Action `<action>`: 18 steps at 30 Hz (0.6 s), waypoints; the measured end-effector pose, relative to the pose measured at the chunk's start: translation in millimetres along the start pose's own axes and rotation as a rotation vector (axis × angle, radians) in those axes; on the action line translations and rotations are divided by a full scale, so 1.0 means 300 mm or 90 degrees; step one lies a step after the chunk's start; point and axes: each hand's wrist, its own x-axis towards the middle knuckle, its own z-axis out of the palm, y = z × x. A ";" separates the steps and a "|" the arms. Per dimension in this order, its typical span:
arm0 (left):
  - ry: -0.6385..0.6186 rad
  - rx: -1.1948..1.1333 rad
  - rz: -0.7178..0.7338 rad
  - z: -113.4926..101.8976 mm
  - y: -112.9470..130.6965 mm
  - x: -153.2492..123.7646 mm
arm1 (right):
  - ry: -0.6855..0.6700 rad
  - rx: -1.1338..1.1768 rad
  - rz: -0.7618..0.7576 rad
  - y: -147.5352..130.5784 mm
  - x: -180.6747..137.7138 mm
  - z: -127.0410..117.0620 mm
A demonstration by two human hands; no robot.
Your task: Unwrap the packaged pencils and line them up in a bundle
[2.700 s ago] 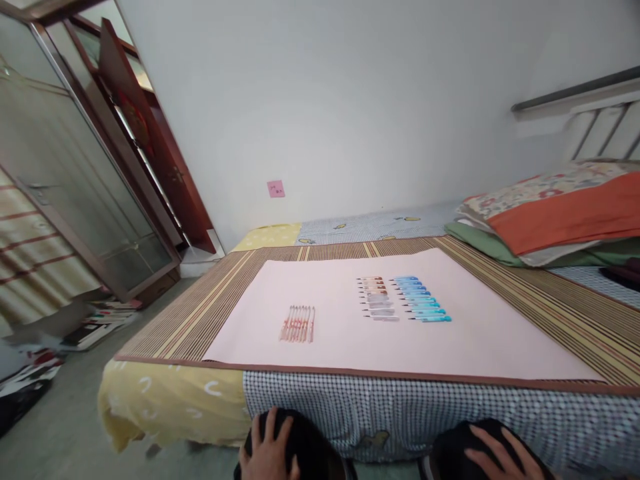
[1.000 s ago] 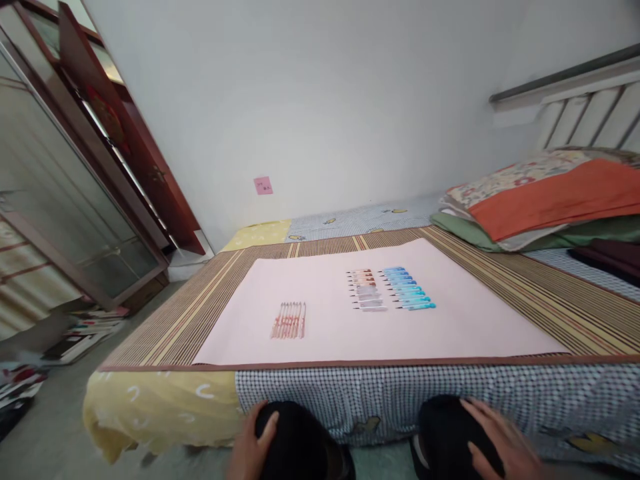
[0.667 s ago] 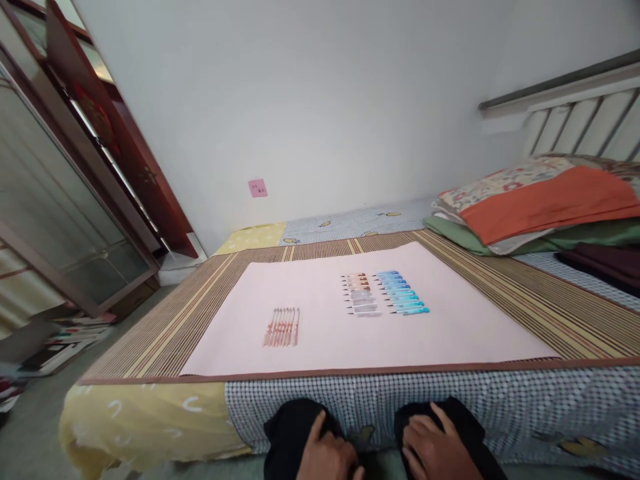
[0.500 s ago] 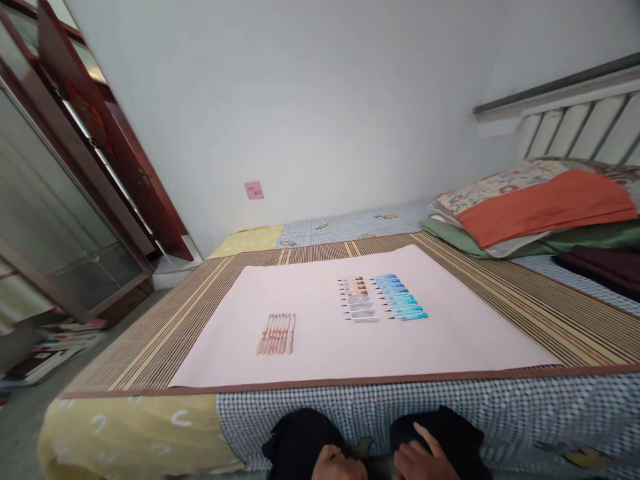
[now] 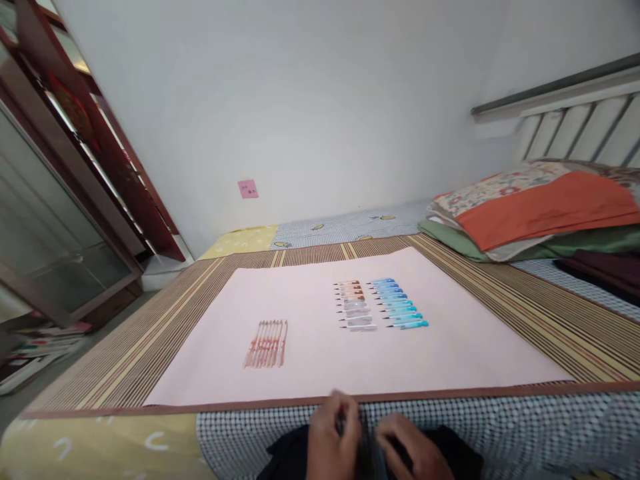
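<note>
My left hand (image 5: 333, 430) is raised at the front edge of the bed, its fingers curled toward the thumb and slightly blurred; nothing shows in its grasp. To its right, my right hand (image 5: 413, 443) hovers low over my dark-clothed knee, fingers loosely bent with the thumb apart, and no object shows in it. Beyond both lies a large pale pink sheet (image 5: 310, 373). On it, a row of pens with reddish patterned barrels (image 5: 266, 345) lies at the left. A column of brown and grey pens (image 5: 354, 305) and a column of blue and turquoise pens (image 5: 397, 303) lie farther right.
A striped mat (image 5: 150, 320) lies under the sheet, over a checked bed cover (image 5: 250, 427). Folded bedding with an orange band (image 5: 550, 207) is piled at the right. A pink note (image 5: 248, 189) is on the wall, and books (image 5: 40, 350) sit at far left.
Both hands have risen from my lap toward the bed's edge, the left one farther forward. The view has shifted slightly; the pens keep their arrangement.
</note>
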 end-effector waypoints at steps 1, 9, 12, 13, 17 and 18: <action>0.071 -0.094 -0.017 -0.043 0.072 0.071 | 0.032 0.042 0.025 -0.017 0.060 -0.037; 0.359 -0.894 -0.238 -0.226 0.192 0.529 | 0.559 0.496 0.275 -0.017 0.581 -0.239; 0.378 -0.920 -0.297 -0.195 0.131 0.540 | 0.554 0.531 0.261 0.002 0.648 -0.212; 0.380 -0.919 -0.311 -0.180 0.112 0.536 | 0.521 0.485 0.268 0.015 0.650 -0.192; 0.411 -0.916 -0.339 -0.142 0.057 0.530 | 0.342 0.240 0.271 0.118 0.608 -0.096; 0.421 -0.912 -0.339 -0.141 0.047 0.534 | 0.294 0.184 0.264 0.150 0.594 -0.076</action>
